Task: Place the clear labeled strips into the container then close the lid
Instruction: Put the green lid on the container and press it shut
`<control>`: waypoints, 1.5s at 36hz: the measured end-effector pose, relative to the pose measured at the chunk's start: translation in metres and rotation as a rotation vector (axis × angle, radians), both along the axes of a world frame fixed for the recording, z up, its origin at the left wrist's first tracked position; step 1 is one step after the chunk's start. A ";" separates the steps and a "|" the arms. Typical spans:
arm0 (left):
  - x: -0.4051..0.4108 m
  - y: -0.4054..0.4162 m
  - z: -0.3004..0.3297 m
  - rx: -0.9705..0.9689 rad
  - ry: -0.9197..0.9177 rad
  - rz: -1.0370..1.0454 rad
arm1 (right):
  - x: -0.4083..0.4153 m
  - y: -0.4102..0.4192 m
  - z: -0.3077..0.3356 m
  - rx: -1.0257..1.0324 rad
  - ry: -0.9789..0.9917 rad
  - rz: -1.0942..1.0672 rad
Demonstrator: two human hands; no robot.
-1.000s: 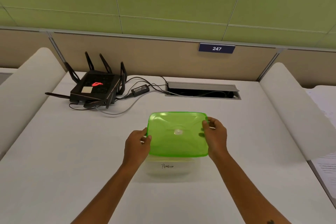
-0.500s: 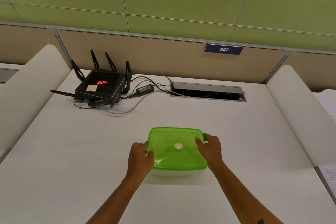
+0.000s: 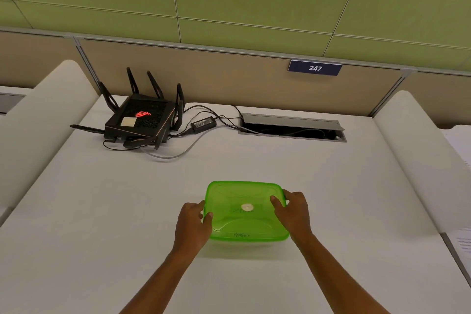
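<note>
Green lid (image 3: 246, 211) hides the container; strip lettering shows faintly through.

container (image 3: 248, 243) body almost fully hidden under green lid (image 3: 244, 211), only a pale sliver shows below the front edge. Writing through lid blurred: front one probably "PENGUIN", middle one unreadable past a "Z". Strips themselves can't be made out. left hand (image 3: 192, 224) and right hand (image 3: 293, 214) fingertips hidden over the lid's sides. Forearms cut off at bottom edge. Papers (image 3: 462, 237) at right cropped, text too small. Power brick (image 3: 203, 123) label illegible.
</note>
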State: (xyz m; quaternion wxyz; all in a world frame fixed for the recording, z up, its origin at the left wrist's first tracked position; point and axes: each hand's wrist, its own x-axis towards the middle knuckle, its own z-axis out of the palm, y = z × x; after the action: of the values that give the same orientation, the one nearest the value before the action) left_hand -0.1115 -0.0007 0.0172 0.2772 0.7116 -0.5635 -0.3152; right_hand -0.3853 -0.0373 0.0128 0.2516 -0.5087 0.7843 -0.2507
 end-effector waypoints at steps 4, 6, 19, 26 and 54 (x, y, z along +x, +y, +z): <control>0.001 -0.002 -0.001 0.002 0.032 0.025 | 0.001 0.003 0.001 0.006 -0.001 0.004; 0.002 -0.005 -0.002 0.010 0.050 0.043 | 0.001 0.005 0.002 0.018 -0.020 -0.002; -0.007 -0.059 -0.004 0.097 0.328 0.178 | 0.000 -0.016 0.009 -0.011 -0.261 -0.125; -0.013 -0.067 -0.009 0.079 0.398 0.243 | 0.007 -0.013 0.009 -0.059 -0.362 -0.211; 0.007 0.020 -0.021 0.249 0.482 0.186 | -0.045 0.050 0.028 0.413 -0.679 -0.092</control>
State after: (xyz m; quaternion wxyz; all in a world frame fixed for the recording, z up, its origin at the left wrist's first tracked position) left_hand -0.1040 0.0197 -0.0042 0.3414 0.6932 -0.3706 -0.5153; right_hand -0.4304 0.0129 0.0404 0.5820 -0.3001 0.7123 -0.2525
